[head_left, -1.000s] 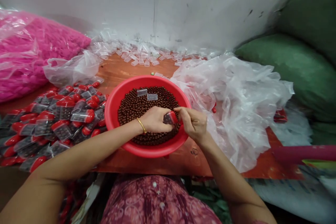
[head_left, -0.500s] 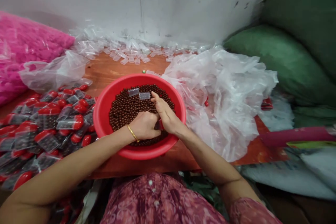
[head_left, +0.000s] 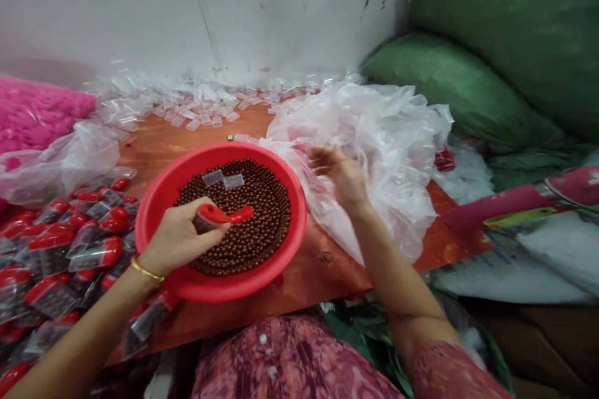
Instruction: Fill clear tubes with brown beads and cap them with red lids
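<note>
My left hand (head_left: 180, 234) is closed around a small clear container with a red flip-top lid (head_left: 210, 215), held over the red basin (head_left: 298, 218). The lid's flap stands open, pointing right. Small round brown balls (head_left: 248, 237) fill the basin, and two empty clear cases (head_left: 234, 182) lie on top of them. My right hand (head_left: 344, 177) is beyond the basin's right rim, above crumpled clear plastic bags (head_left: 384, 137). Its fingers are slightly blurred, loosely bent and apart, with nothing visible in them.
Many filled red-lidded containers (head_left: 93, 243) are heaped left of the basin. Loose clear cases (head_left: 187, 113) lie along the wall. A bag of pink pieces (head_left: 37, 115) stands far left. Green sacks (head_left: 449, 81) rise at the right, near a pink-wrapped bar (head_left: 515, 202).
My hands have parted from together over the basin. The left went left, with the red-lidded container now showing; the right moved right over the plastic bags. The view has shifted right.
</note>
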Demonstrator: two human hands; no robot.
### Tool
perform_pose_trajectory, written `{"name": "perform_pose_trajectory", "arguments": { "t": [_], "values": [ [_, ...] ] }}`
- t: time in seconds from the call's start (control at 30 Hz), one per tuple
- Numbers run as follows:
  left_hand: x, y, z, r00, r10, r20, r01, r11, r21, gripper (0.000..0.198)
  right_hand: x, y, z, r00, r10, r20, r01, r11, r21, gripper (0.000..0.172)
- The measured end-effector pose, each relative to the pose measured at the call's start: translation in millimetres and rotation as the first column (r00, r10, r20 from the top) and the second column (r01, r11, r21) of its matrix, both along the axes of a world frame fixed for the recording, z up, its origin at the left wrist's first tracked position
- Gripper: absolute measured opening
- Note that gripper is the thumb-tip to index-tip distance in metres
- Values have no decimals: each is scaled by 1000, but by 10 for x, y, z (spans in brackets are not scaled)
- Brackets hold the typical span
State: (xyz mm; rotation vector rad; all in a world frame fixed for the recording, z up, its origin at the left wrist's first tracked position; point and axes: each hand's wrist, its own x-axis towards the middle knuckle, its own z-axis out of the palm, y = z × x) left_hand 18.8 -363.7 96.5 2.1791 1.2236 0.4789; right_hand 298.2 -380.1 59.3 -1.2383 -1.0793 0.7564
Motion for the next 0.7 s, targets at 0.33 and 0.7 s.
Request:
{"name": "perform_pose_trajectory", "arguments": {
  "t": [0.33,0.7],
  "values": [
    [408,-74,-132,990,-45,132,59,993,-105,18,-755,-108,28,956,291,20,-292,951,106,56],
    [536,-188,-185,916,-222,-335,246,969,30,20,-1037,-9,-87,868,487,-91,-496,856,-145,65]
  ]
}}
